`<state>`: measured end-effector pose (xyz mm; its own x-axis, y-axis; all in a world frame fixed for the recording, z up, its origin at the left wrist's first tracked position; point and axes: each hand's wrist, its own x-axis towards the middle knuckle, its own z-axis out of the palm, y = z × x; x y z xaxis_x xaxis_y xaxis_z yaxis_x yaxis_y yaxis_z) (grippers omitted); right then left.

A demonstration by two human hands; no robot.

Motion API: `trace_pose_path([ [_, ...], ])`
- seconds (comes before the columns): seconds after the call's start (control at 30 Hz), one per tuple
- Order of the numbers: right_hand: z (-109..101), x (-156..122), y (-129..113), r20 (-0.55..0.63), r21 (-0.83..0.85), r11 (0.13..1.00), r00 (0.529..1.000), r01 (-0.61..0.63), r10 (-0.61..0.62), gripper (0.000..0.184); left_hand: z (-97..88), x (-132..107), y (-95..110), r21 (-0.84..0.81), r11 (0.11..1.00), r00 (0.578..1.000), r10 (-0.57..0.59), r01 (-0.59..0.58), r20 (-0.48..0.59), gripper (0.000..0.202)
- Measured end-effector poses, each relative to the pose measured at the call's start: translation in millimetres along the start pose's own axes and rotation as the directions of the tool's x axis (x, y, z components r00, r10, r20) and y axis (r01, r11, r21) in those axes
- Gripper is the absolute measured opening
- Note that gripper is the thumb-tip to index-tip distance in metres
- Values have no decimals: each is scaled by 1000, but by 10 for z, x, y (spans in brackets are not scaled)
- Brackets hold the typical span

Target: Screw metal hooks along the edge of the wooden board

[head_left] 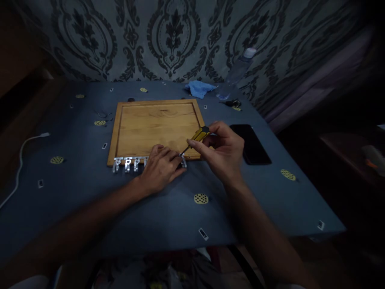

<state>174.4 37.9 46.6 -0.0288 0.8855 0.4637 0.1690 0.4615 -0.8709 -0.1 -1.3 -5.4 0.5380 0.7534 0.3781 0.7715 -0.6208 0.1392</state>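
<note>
A wooden board with a raised rim lies on a blue-covered table. Several metal hooks line its near edge. My left hand rests closed on the near edge, fingers pressed around a hook at the right end. My right hand pinches a yellow-and-black screwdriver, its tip pointing down at that hook beside my left fingers.
A black phone lies right of the board. A blue cloth, a clear plastic bottle and keys sit at the back. A white cable runs along the left. Patterned wallpaper stands behind the table.
</note>
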Motion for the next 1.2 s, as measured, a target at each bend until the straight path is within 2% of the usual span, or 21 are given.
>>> trace_pose_path([
  [0.1,44,-11,17,-59,-16,1000,998,20,-21,51,6,1,-1,-3,1000,1000,1,-1,2,27],
  [0.2,54,-29,27,-51,-1,1000,999,-16,16,46,11,3,2,-1,1000,1000,0,0,1,27],
  [0.3,19,-28,26,48,17,999,998,-31,30,35,13,2,9,0,1000,1000,-7,7,-2,27],
  [0.4,-35,-5,13,164,-15,1000,986,13,-10,27,8,1,14,1,1000,1000,-12,12,1,27],
  [0.47,-63,11,2,197,-24,999,980,35,-30,29,2,1,14,-1,1000,1000,-11,11,5,27],
  [0.57,-70,16,-1,205,3,1000,979,4,-4,26,-8,2,10,-8,1000,1000,-6,6,9,28],
  [0.7,-22,-23,35,114,-19,998,992,-52,54,33,-9,5,0,-14,1000,1000,-3,3,10,27],
  [0.87,48,-67,48,-40,-52,999,999,2,-4,46,-1,6,-3,-22,1000,1000,-5,5,11,27],
  [0.97,51,-64,17,-192,-10,999,981,32,-33,44,-7,6,-1,-24,1000,1000,-4,5,15,27],
  [1.03,40,-53,5,-254,0,999,966,43,-42,44,-13,5,0,-26,1000,1000,-3,4,19,26],
  [1.1,32,-45,8,-242,-4,999,970,36,-36,45,-16,4,0,-29,1000,1000,-5,6,23,25],
  [1.2,37,-49,24,-157,-25,1000,988,3,-7,46,-12,1,-1,-33,999,1000,-13,13,23,25],
])
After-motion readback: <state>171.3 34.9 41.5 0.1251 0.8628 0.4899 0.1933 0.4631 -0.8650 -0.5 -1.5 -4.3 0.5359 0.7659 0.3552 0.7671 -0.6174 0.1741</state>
